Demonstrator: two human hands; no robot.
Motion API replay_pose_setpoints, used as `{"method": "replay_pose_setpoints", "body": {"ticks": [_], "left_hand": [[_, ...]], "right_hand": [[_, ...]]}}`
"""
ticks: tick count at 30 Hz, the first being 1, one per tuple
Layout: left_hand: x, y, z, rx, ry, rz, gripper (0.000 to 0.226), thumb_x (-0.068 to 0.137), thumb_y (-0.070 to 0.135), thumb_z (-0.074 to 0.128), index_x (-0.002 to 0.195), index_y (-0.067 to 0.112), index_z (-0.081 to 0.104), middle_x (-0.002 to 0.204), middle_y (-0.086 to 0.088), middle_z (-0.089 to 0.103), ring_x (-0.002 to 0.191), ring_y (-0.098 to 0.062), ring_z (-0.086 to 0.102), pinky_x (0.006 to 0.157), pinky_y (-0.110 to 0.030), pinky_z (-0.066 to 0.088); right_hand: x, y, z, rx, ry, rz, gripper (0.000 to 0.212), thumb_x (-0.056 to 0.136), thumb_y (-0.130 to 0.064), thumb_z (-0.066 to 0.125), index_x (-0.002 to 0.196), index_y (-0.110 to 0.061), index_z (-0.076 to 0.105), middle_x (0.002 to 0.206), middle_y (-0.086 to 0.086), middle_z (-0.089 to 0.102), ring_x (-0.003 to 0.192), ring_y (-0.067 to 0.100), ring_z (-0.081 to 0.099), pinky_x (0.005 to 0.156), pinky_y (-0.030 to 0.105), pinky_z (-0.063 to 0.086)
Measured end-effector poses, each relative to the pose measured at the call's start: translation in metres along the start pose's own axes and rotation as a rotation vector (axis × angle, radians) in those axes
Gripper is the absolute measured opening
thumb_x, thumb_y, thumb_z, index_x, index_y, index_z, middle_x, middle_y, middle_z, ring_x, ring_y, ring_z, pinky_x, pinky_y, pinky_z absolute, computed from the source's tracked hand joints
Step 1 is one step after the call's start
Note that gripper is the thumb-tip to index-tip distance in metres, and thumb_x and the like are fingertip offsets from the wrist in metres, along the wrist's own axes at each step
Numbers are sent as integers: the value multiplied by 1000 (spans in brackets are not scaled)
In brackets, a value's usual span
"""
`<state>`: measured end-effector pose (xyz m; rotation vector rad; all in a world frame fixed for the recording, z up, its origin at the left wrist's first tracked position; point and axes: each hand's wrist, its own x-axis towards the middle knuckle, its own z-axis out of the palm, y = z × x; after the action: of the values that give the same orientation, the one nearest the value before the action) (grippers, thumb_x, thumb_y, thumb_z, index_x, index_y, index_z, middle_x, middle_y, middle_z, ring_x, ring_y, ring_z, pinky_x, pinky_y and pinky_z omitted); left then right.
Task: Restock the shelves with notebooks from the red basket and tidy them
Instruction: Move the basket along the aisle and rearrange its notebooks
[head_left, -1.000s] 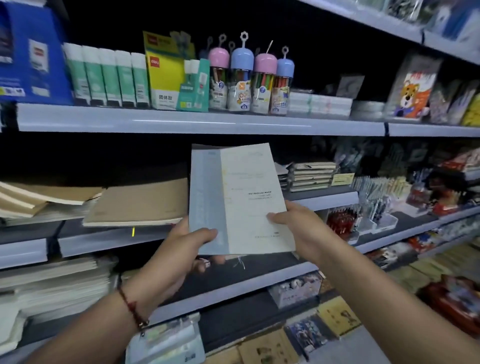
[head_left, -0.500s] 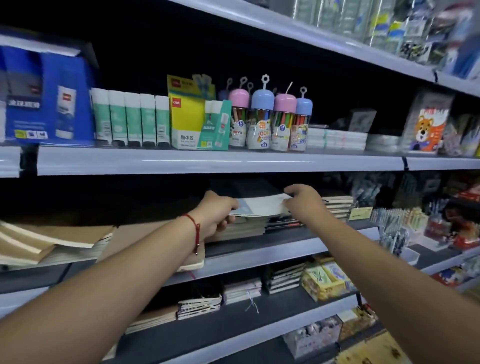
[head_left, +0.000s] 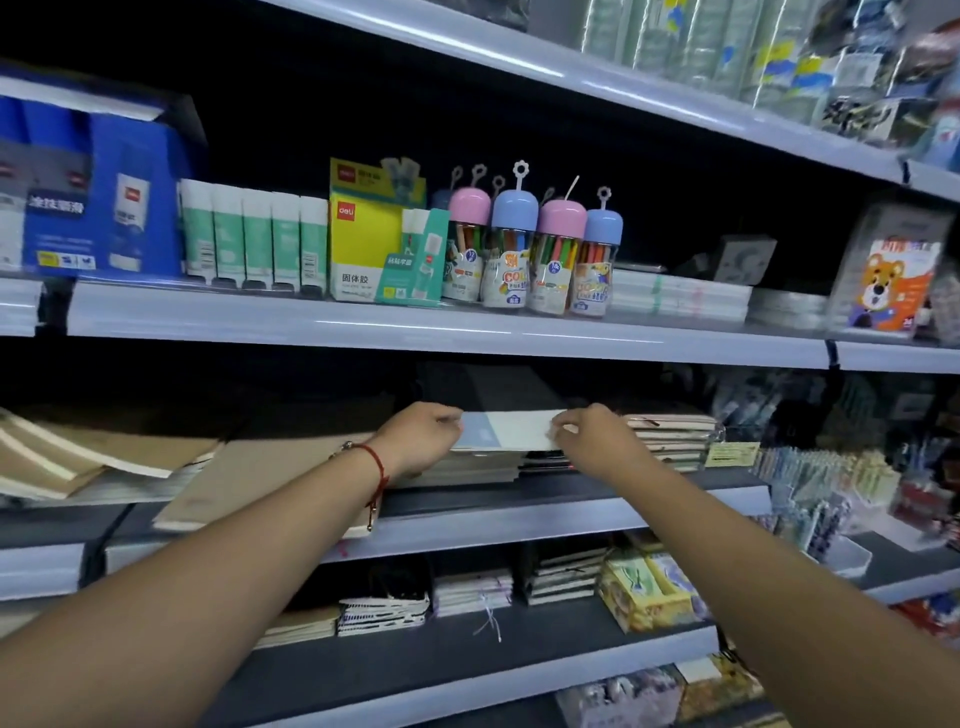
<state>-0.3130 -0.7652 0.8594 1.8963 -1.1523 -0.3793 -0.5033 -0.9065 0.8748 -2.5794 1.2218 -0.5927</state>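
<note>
1. Head view: pale notebook (head_left: 511, 430) lies flat atop a notebook stack (head_left: 470, 464) on the middle shelf (head_left: 545, 519).
2. Left hand (head_left: 418, 439) pinches its left edge.
3. Right hand (head_left: 597, 441) pinches its right edge.

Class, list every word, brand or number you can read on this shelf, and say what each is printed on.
"deli": red tag on the yellow glue box.
"固体胶": same box, lower front.
"deli": red mark on the blue carton.
"16": label of a pink-capped pen jar.
Other jar wording, the barcodes on the glue sticks and the yellow price tag are too blurred to read.
</note>
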Motion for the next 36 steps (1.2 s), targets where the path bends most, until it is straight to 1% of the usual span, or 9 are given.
{"method": "replay_pose_setpoints", "body": {"ticks": [3,7,10,13,20,24,29,33,36], "left_hand": [[-16,-5,0,29,159,17,47,99,43,49,142,22,48,112,-7,69,93,-29,67,71,-26,42],[-72,-17,1,-16,306,138,11,97,40,54,101,33,60,68,8,61,65,-11,58,63,-34,44],[-130,-41,7,97,252,162,10,95,33,58,86,32,61,66,7,60,58,-9,54,61,-35,46],[-188,-67,12,355,166,100,10,97,36,54,90,32,59,71,15,57,65,1,53,59,-15,39],[-297,-221,1,515,-35,-538,47,98,54,41,141,35,46,140,11,52,119,-13,57,98,-32,49],[-398,-302,-20,483,-14,-863,75,71,68,30,128,30,59,124,-1,65,115,-23,62,95,-31,48],[-516,-365,-51,230,64,-1232,58,86,62,54,133,28,57,131,0,62,119,-21,60,99,-30,47],[-583,-415,-80,187,71,-1438,67,94,56,52,150,22,39,146,-8,51,129,-24,54,106,-33,45],[-621,-454,-101,157,88,-1536,65,96,54,51,150,20,39,144,-8,51,128,-25,54,104,-33,46]], "right_hand": [[-13,2,4,-144,137,-47,38,99,-41,47,125,-19,64,129,11,53,107,35,54,97,41,43],[-54,-14,9,-128,437,-415,23,96,-33,56,108,-18,68,107,3,60,95,26,54,85,41,45],[-86,-32,34,23,111,-619,17,97,-30,52,98,-23,67,94,-6,61,90,16,53,80,34,46],[-114,-45,84,75,-241,-727,19,99,-30,52,104,-23,70,100,-7,64,95,12,55,82,29,46],[-168,-112,217,6,-858,-901,44,102,-39,49,145,-29,47,148,-7,47,134,17,43,110,37,38],[-213,-173,290,-60,-994,-1042,46,100,-31,51,144,-22,47,148,0,46,133,25,45,107,40,41],[-265,-244,380,-236,-1140,-1164,26,95,-17,40,114,-14,57,111,13,59,106,27,58,73,29,39],[-300,-300,458,-383,-1161,-1175,44,87,-38,42,127,-26,53,108,4,63,97,27,61,68,31,41],[-321,-342,508,-496,-1257,-1160,29,79,-41,37,102,-32,51,87,-6,54,84,22,57,51,27,29]]}}
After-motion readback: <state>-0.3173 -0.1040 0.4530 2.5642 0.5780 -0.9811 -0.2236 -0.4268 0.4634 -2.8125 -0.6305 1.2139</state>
